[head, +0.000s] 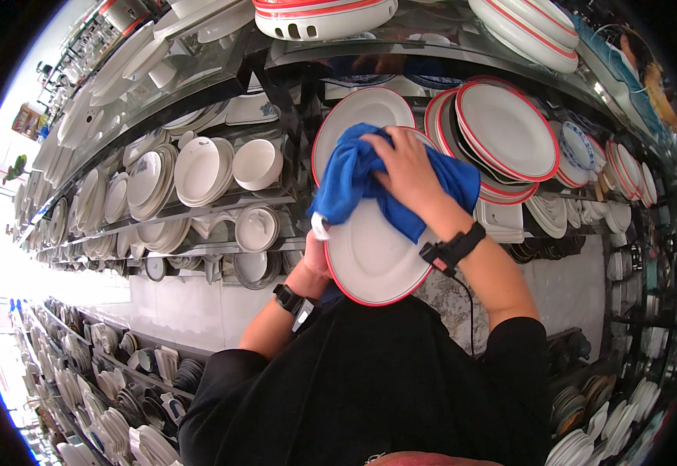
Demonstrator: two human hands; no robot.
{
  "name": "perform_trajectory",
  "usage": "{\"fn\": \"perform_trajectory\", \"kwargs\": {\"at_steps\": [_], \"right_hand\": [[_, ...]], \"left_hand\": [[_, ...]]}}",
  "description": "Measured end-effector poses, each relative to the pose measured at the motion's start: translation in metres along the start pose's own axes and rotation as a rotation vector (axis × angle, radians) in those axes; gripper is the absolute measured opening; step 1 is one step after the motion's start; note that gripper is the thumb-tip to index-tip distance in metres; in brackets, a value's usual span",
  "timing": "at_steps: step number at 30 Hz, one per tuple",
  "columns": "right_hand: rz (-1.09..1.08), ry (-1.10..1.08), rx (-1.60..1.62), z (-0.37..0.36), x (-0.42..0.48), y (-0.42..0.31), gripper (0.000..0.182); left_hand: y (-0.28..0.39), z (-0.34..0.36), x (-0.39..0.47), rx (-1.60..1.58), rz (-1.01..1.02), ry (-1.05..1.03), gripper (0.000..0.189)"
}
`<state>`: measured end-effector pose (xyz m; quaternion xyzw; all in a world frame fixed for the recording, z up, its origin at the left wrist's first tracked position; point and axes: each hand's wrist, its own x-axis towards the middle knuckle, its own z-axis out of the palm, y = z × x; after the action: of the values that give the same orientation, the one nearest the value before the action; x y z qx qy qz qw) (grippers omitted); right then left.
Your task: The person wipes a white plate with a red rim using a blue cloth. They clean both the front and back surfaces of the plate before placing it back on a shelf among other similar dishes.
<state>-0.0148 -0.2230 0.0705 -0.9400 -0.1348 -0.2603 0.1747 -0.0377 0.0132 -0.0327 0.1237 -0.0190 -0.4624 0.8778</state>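
A white oval plate with a red rim [373, 256] is tilted in front of my chest. My left hand [317, 256] grips its left edge, with part of the fingers hidden behind the plate. Across the plate's upper half lies a blue cloth [353, 175] with a white tag. My right hand [405, 169] presses that cloth onto the plate, fingers bent into its folds. Just beyond, another red-rimmed plate [367, 108] rests on the shelf, partly covered by the cloth. To its right stands a stack of red-rimmed oval plates [507, 131].
A glass shelf [338, 52] above carries red-striped white dishes [327, 20]. Left of me, shelves hold a white bowl [257, 164] and stacked white plates [199, 169]. More crockery [105, 408] fills a rack behind me. A cable [471, 314] hangs from my right wrist strap.
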Motion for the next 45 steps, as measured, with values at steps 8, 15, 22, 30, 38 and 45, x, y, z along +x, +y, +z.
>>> {"fn": "perform_trajectory", "kwargs": {"at_steps": [8, 15, 22, 30, 38, 45], "right_hand": [[0.065, -0.010, -0.163, -0.021, -0.012, 0.041, 0.059], [0.012, -0.178, -0.013, -0.032, -0.056, 0.036, 0.050], [-0.082, -0.216, 0.210, -0.032, -0.092, 0.008, 0.054], [-0.235, -0.294, 0.532, -0.017, -0.102, -0.045, 0.068], [-0.277, -0.415, 0.528, -0.043, -0.112, -0.034, 0.059], [-0.013, -0.200, 0.097, -0.044, -0.113, 0.008, 0.055]], "left_hand": [[-0.002, 0.037, -0.006, 0.070, -0.001, 0.109, 0.059], [-0.002, 0.030, -0.011, 0.044, 0.055, 0.103, 0.057], [0.000, 0.054, 0.000, 0.125, 0.200, 0.179, 0.065], [0.018, 0.051, 0.004, 0.229, 0.232, 0.311, 0.056], [0.010, 0.043, 0.005, 0.106, 0.289, 0.204, 0.062], [0.010, 0.026, -0.007, 0.173, 0.224, 0.201, 0.064]]}}
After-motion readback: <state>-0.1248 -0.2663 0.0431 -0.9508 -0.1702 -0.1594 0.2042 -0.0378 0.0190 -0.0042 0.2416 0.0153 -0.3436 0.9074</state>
